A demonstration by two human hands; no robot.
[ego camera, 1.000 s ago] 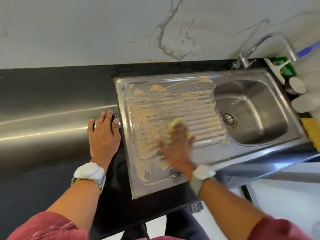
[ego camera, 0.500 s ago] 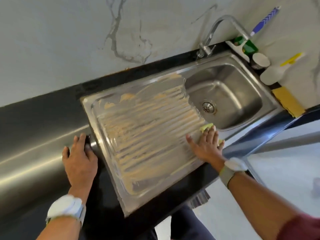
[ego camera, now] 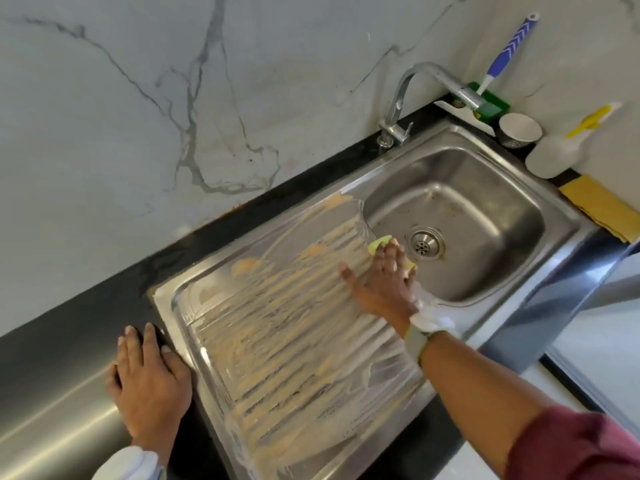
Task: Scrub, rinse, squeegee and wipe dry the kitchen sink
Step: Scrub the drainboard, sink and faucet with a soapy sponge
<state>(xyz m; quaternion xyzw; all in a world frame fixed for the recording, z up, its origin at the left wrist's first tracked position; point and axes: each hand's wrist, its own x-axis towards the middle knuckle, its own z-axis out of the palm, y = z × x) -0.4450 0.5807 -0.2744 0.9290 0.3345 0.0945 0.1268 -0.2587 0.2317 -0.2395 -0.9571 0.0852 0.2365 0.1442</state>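
The steel sink (ego camera: pixel 561 216) has a ribbed drainboard (ego camera: pixel 277 334) smeared with tan, soapy streaks and a basin (ego camera: pixel 485 216) with a round drain (ego camera: pixel 425 242). My right hand (ego camera: pixel 384 275) presses a yellow-green sponge (ego camera: pixel 379 243) flat at the drainboard's edge beside the basin, fingers straight and spread. Only the sponge's tips show past my fingers. My left hand (ego camera: pixel 149 382) rests flat on the black counter (ego camera: pixel 86 327) at the sink's left rim.
A chrome tap (ego camera: pixel 408 98) stands behind the basin. At the back right are a white squeegee (ego camera: pixel 460 114), a green sponge (ego camera: pixel 491 102), a blue-handled brush (ego camera: pixel 509 46), a small cup (ego camera: pixel 519 128), a spray bottle (ego camera: pixel 557 154) and a yellow cloth (ego camera: pixel 599 209).
My right hand has slid the sponge across the drainboard from its middle toward the basin edge and up along it. My left hand has stayed on the counter. The view has swung.
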